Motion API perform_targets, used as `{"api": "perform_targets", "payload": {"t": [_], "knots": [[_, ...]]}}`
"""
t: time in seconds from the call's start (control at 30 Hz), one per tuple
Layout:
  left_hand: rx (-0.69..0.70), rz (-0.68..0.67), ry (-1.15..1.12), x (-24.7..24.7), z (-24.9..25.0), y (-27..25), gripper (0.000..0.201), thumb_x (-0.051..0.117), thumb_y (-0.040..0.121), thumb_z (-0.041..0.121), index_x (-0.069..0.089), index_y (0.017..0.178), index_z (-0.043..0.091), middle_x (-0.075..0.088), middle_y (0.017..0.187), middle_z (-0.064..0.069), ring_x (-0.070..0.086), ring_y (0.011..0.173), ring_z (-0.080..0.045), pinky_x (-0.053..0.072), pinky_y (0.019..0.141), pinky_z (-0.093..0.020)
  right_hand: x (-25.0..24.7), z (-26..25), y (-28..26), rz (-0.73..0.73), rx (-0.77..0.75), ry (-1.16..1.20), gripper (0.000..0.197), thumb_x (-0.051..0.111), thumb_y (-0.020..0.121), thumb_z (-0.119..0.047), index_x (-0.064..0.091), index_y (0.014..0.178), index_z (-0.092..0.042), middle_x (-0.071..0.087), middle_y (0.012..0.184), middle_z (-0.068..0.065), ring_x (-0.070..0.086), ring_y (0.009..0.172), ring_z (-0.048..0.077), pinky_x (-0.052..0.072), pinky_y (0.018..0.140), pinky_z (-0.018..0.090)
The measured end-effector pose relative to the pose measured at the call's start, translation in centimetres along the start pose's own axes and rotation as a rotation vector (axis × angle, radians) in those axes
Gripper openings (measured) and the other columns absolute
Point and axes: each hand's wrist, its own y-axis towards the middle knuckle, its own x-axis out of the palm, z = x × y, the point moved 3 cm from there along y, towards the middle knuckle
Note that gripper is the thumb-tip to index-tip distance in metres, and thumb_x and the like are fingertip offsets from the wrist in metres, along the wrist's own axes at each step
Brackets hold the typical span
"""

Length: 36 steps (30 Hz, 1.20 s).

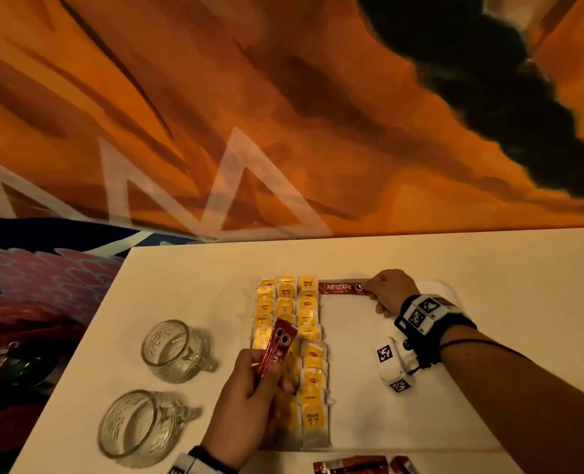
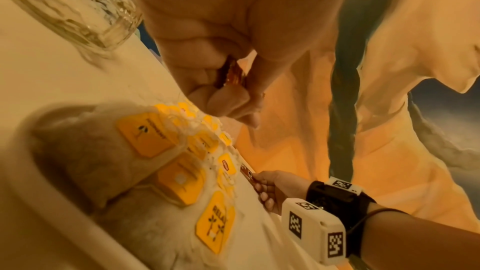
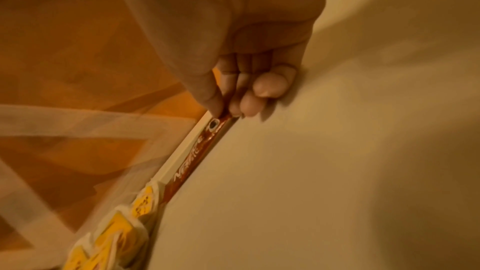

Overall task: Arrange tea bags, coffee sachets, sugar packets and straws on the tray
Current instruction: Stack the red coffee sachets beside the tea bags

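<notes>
One coffee sachet [image 1: 342,288] goes down at the tray's [image 1: 454,388] twelve o'clock, pinched by the right hand [image 1: 391,291]; the left hand [image 1: 249,398] grips spare sachets [image 1: 277,350], probably next alongside.

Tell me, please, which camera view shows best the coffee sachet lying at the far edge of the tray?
The head view: the coffee sachet lies there whole, label readable, pinched at one end by the right hand. The right wrist view shows it close but foreshortened and blurred. The left wrist view shows only its small far end.
</notes>
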Motion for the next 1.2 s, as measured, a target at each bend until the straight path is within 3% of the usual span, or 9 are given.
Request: {"api": "perform_targets", "payload": {"t": [0.07,0.17,0.3,0.4,0.5,0.63,0.87,1.03,1.2], "knots": [[-0.017,-0.004,-0.028,0.1,-0.1,-0.2,0.007,0.047,0.098,0.018,0.05,0.102,0.013,0.069,0.069,-0.002,0.048,0.044,-0.016,0.039,0.044,-0.026,-0.1,-0.1,0.0,0.011,0.036,0.084,0.017,0.066,0.082,-0.02,0.065,0.072,-0.007,0.07,0.08,0.014,0.067,0.071,0.033,0.06,0.066,0.042],[-0.026,-0.019,-0.057,0.2,0.1,-0.6,0.008,0.049,0.097,0.018,0.051,0.102,0.012,0.07,0.072,-0.004,0.05,0.044,-0.015,0.041,0.044,-0.026,-0.6,0.0,-1.0,0.033,0.081,0.281,0.024,0.065,0.089,-0.023,0.061,0.072,-0.006,0.064,0.07,0.013,0.058,0.054,0.026,0.049,0.051,0.032],[-0.033,-0.066,-0.111,0.4,0.3,-0.7,0.014,0.053,0.095,0.019,0.052,0.101,0.007,0.069,0.071,-0.006,0.047,0.042,-0.016,0.038,0.046,-0.027,-1.2,-1.1,-4.0,0.104,-0.057,0.319,0.022,0.066,0.088,-0.029,0.063,0.085,-0.007,0.066,0.077,0.011,0.057,0.058,0.023,0.052,0.061,0.039],[-0.039,-0.108,-0.11,0.6,0.6,-0.7,0.02,0.056,0.093,0.021,0.05,0.102,0.004,0.067,0.066,-0.007,0.045,0.039,-0.016,0.036,0.044,-0.025,-0.6,-3.3,-8.8,-0.098,-0.228,0.481,0.021,0.065,0.09,-0.027,0.068,0.095,-0.007,0.065,0.079,0.006,0.054,0.06,0.016,0.043,0.054,0.029],[-0.036,-0.139,-0.093,1.2,1.1,-0.9,0.02,0.058,0.092,0.023,0.049,0.1,0.007,0.066,0.063,-0.005,0.044,0.039,-0.016,0.035,0.042,-0.024,0.3,-4.6,-13.5,-0.288,-0.378,0.439,0.016,0.07,0.085,-0.029,0.072,0.092,-0.015,0.07,0.08,0.006,0.058,0.061,0.012,0.044,0.054,0.022],[-0.009,-0.179,-0.065,1.7,1.5,-1.5,0.018,0.059,0.091,0.026,0.05,0.098,0.012,0.064,0.063,-0.003,0.043,0.041,-0.014,0.034,0.04,-0.022,1.3,-4.1,-15.9,-0.27,-0.452,0.383,0.008,0.073,0.083,-0.023,0.073,0.085,-0.014,0.072,0.082,0.011,0.057,0.059,0.007,0.043,0.054,0.015],[-0.039,-0.046,-0.195,0.9,1.7,-1.8,0.016,0.058,0.092,0.022,0.058,0.088,0.007,0.056,0.058,0.002,0.039,0.037,-0.007,0.031,0.041,-0.021,0.6,-2.1,-16.7,-0.19,-0.355,0.533,0.012,0.071,0.085,-0.02,0.074,0.087,-0.009,0.06,0.056,-0.01,0.046,0.05,0.005,0.038,0.05,0.016],[0.003,-0.058,-0.183,1.0,2.0,-2.1,0.013,0.055,0.094,0.017,0.056,0.091,0.005,0.057,0.059,0.004,0.039,0.038,-0.005,0.032,0.039,-0.021,0.2,-1.2,-17.0,-0.265,-0.346,0.521,0.011,0.065,0.09,-0.017,0.075,0.09,-0.012,0.067,0.069,-0.002,0.055,0.059,0.009,0.044,0.055,0.023],[-0.006,-0.067,-0.113,1.3,1.6,-2.2,0.011,0.06,0.091,0.024,0.062,0.086,0.014,0.056,0.061,0.003,0.041,0.042,-0.006,0.033,0.049,-0.027,-1.1,0.2,-15.3,-0.174,-0.277,0.518,0.013,0.062,0.092,-0.015,0.071,0.088,-0.007,0.069,0.072,-0.001,0.056,0.059,0.011,0.042,0.054,0.024]]}}
